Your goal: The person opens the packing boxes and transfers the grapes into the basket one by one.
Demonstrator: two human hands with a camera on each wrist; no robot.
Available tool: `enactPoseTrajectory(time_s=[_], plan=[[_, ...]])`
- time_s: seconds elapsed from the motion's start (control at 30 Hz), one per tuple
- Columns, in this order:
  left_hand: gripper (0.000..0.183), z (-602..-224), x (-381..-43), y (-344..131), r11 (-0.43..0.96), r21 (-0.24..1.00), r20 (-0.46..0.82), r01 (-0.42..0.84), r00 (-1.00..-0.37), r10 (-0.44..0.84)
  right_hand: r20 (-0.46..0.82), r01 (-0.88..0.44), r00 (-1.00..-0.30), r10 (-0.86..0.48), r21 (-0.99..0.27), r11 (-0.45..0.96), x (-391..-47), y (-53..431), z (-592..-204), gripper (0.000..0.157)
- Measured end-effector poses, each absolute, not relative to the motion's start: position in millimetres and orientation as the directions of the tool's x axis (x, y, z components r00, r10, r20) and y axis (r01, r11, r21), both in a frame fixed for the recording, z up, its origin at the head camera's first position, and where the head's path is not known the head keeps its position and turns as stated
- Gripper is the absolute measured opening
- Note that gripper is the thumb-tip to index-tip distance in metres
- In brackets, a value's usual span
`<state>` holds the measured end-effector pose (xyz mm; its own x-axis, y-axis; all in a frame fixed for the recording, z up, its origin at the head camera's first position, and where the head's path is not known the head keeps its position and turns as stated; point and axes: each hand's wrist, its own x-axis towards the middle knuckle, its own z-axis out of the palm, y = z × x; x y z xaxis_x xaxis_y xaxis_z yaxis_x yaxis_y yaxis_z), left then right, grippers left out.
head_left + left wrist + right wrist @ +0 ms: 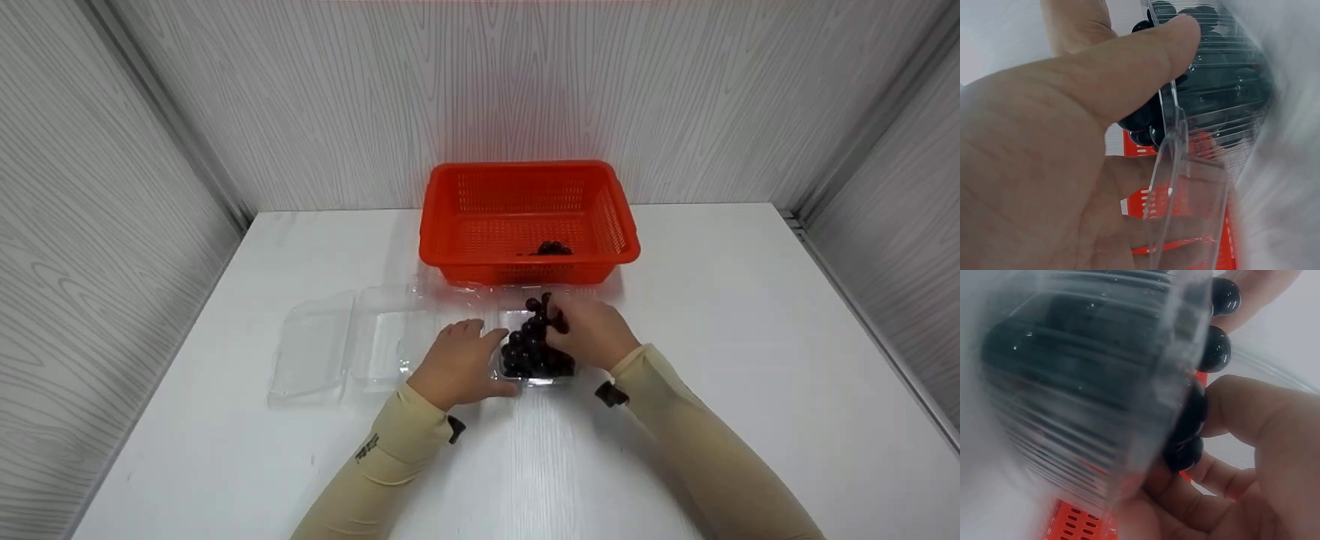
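Note:
A clear plastic clamshell box (538, 382) stands on the table with dark grapes (529, 354) heaped in it. My right hand (592, 328) grips part of the bunch at the box's far right, thumb and fingers curled about the grapes. In the right wrist view, dark round grapes (1185, 453) show between thumb and fingers, beside the ribbed box wall. At the box's left side, my left hand (461, 365) is spread, its thumb lying along the wall. Through the left wrist view, its straight fingers pass behind the clear lid (1185, 208).
An orange-red plastic basket (525, 274) stands just behind the box, a few dark grapes (553, 247) on its floor. Another clear clamshell (313, 352) lies spread out to the left. Pale wood-grain panels (360, 97) enclose the back and sides of the white table (735, 322).

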<state>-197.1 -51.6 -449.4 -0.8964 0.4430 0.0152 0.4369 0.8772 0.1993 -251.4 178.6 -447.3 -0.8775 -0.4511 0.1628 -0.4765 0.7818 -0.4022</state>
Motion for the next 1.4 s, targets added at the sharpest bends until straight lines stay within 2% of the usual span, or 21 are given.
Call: enactPoseTrajectory(time_s=[0.2, 0.57, 1.13, 1.4], plan=[[0.083, -450.5, -197.2, -51.1, 0.878, 0.189, 0.022, 0.44, -0.895, 0.445, 0.181, -0.529, -0.847, -0.499, -0.37, 0.763, -250.7, 180.5, -447.4, 0.01], [0.085, -450.7, -197.4, -50.9, 0.877, 0.206, 0.005, 0.434, -0.897, 0.442, 0.152, -0.542, -0.837, -0.526, -0.365, 0.757, -250.8, 181.0, -444.4, 0.009], [0.083, -447.9, -195.7, -51.4, 0.87, 0.185, 0.04, 0.456, -0.889, 0.457, 0.18, -0.494, -0.861, -0.475, -0.512, 0.702, -254.8, 184.0, -443.2, 0.011], [0.081, -448.6, -195.7, -51.3, 0.868, 0.212, 0.043, 0.448, -0.892, 0.45, 0.193, -0.45, -0.889, -0.416, -0.537, 0.713, -254.1, 184.3, -440.7, 0.012]])
